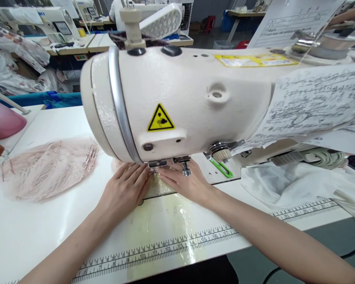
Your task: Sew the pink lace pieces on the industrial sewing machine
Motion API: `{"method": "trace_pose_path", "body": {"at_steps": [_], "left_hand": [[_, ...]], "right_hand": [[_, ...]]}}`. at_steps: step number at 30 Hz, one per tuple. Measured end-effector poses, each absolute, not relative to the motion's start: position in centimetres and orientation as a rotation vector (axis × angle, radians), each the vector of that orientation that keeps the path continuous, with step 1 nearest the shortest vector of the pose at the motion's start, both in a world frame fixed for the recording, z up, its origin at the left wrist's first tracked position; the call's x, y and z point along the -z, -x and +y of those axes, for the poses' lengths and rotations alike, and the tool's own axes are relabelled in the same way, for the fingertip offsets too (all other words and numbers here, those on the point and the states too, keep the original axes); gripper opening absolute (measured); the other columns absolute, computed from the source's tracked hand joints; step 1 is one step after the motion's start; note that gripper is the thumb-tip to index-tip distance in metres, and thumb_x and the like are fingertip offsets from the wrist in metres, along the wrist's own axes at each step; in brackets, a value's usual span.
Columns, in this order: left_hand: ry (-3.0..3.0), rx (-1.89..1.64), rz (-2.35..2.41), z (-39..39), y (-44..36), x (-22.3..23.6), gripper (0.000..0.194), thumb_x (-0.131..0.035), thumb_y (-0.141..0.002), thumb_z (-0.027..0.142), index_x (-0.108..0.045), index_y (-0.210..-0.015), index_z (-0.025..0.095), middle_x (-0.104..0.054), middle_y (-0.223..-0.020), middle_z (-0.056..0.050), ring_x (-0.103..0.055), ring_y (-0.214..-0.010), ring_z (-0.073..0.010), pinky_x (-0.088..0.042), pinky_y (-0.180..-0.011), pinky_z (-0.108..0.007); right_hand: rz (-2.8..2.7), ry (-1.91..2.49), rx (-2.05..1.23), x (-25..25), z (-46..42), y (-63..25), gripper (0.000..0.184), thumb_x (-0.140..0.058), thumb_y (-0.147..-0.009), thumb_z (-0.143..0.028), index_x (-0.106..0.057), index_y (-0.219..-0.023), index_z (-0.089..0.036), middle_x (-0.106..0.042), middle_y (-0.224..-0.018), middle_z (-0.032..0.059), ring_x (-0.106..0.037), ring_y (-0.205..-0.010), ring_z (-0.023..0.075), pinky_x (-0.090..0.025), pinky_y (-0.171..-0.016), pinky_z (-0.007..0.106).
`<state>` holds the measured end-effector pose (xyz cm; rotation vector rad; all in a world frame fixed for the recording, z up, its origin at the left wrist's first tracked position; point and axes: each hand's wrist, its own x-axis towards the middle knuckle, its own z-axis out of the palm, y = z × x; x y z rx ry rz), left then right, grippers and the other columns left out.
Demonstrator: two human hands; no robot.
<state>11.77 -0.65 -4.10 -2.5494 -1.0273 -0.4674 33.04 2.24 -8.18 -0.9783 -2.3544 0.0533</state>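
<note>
The white sewing machine fills the middle of the view, and both my hands lie under its needle end. My left hand rests flat to the left of the needle area, fingers stretched forward and close together. A bit of pale pink sheer fabric shows beside its fingertips. From the right, my right hand reaches in with fingers extended toward the left hand. The machine head and its metal parts partly cover those fingers. What lies right under the needle is hidden.
Pink lace fabric lies on the table's left side. Green thread snips rest on the machine bed, with white cloth at right. A printed ruler runs along the front edge. Handwritten paper covers the machine arm.
</note>
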Motion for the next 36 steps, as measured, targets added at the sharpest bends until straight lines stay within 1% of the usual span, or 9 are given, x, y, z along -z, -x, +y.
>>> {"method": "trace_pose_path", "body": {"at_steps": [3, 6, 10, 14, 20, 24, 28, 31, 36], "left_hand": [[2.568, 0.426, -1.106, -0.4, -11.8, 4.0, 0.034, -0.049, -0.095, 0.028, -0.061, -0.117, 0.005, -0.071, -0.104, -0.014, -0.067, -0.091, -0.026, -0.05, -0.087, -0.043], [2.587, 0.404, -1.105, -0.4, -11.8, 4.0, 0.038, -0.048, -0.096, 0.032, -0.058, -0.125, 0.008, -0.071, -0.103, -0.012, -0.066, -0.09, -0.0256, -0.048, -0.088, -0.043], [2.59, 0.405, -1.079, -0.5, -11.7, 4.0, 0.038, -0.048, -0.096, 0.031, -0.057, -0.126, 0.009, -0.071, -0.102, -0.012, -0.065, -0.088, -0.0251, -0.046, -0.086, -0.042], [2.569, 0.391, -1.062, -0.5, -11.6, 4.2, 0.039, -0.048, -0.096, 0.031, -0.057, -0.125, 0.007, -0.071, -0.103, -0.012, -0.065, -0.087, -0.0259, -0.045, -0.085, -0.043], [2.567, 0.402, -1.115, -0.5, -11.6, 4.3, 0.042, -0.045, -0.097, 0.035, -0.056, -0.128, 0.011, -0.071, -0.102, -0.012, -0.065, -0.087, -0.0269, -0.045, -0.082, -0.042], [2.537, 0.357, -1.138, -0.5, -11.7, 4.3, 0.043, -0.045, -0.097, 0.037, -0.056, -0.128, 0.011, -0.071, -0.102, -0.013, -0.064, -0.088, -0.0284, -0.045, -0.083, -0.044], [2.528, 0.34, -1.176, -0.5, -11.8, 4.3, 0.044, -0.043, -0.097, 0.038, -0.055, -0.129, 0.011, -0.071, -0.101, -0.013, -0.065, -0.091, -0.0289, -0.045, -0.086, -0.045], [2.518, 0.313, -1.187, -0.5, -11.9, 4.3, 0.044, -0.041, -0.098, 0.039, -0.055, -0.129, 0.012, -0.071, -0.099, -0.012, -0.065, -0.091, -0.0286, -0.045, -0.088, -0.045], [2.461, 0.283, -1.154, -0.6, -12.0, 4.3, 0.045, -0.041, -0.098, 0.04, -0.057, -0.127, 0.01, -0.07, -0.097, -0.012, -0.064, -0.09, -0.0287, -0.046, -0.088, -0.045]], "right_hand": [[-2.355, 1.058, 0.013, 7.4, 1.1, -33.1, 0.028, -0.046, -0.098, -0.039, -0.067, -0.113, -0.027, -0.071, -0.088, 0.0045, -0.064, -0.09, 0.0215, -0.046, -0.08, 0.039], [-2.344, 1.091, 0.039, 6.9, 0.5, -32.8, 0.029, -0.046, -0.098, -0.04, -0.068, -0.111, -0.027, -0.072, -0.092, 0.0048, -0.064, -0.091, 0.0223, -0.046, -0.081, 0.04], [-2.336, 1.098, 0.024, 6.9, 0.4, -32.8, 0.03, -0.045, -0.098, -0.04, -0.067, -0.115, -0.028, -0.072, -0.089, 0.0043, -0.065, -0.088, 0.0215, -0.046, -0.086, 0.042], [-2.349, 1.11, 0.033, 6.9, 0.5, -32.8, 0.03, -0.046, -0.098, -0.04, -0.066, -0.117, -0.028, -0.072, -0.089, 0.0047, -0.065, -0.086, 0.0218, -0.047, -0.086, 0.043], [-2.363, 1.11, 0.051, 7.0, 0.6, -32.7, 0.031, -0.045, -0.098, -0.04, -0.065, -0.118, -0.027, -0.073, -0.088, 0.0051, -0.065, -0.09, 0.023, -0.046, -0.089, 0.044], [-2.36, 1.069, 0.067, 7.2, 1.0, -32.6, 0.031, -0.046, -0.098, -0.039, -0.064, -0.119, -0.026, -0.073, -0.092, 0.0046, -0.065, -0.095, 0.0228, -0.044, -0.095, 0.043], [-2.365, 1.067, 0.093, 7.4, 1.4, -32.6, 0.032, -0.044, -0.098, -0.039, -0.064, -0.119, -0.026, -0.072, -0.088, 0.0049, -0.065, -0.096, 0.0224, -0.041, -0.099, 0.044], [-2.37, 1.058, 0.122, 7.5, 1.6, -32.6, 0.031, -0.045, -0.098, -0.039, -0.063, -0.12, -0.026, -0.072, -0.093, 0.0051, -0.063, -0.102, 0.0229, -0.039, -0.103, 0.046], [-2.372, 1.071, 0.159, 7.4, 1.6, -32.4, 0.033, -0.044, -0.098, -0.04, -0.061, -0.122, -0.024, -0.071, -0.1, 0.0062, -0.062, -0.102, 0.0224, -0.039, -0.103, 0.046]]}}
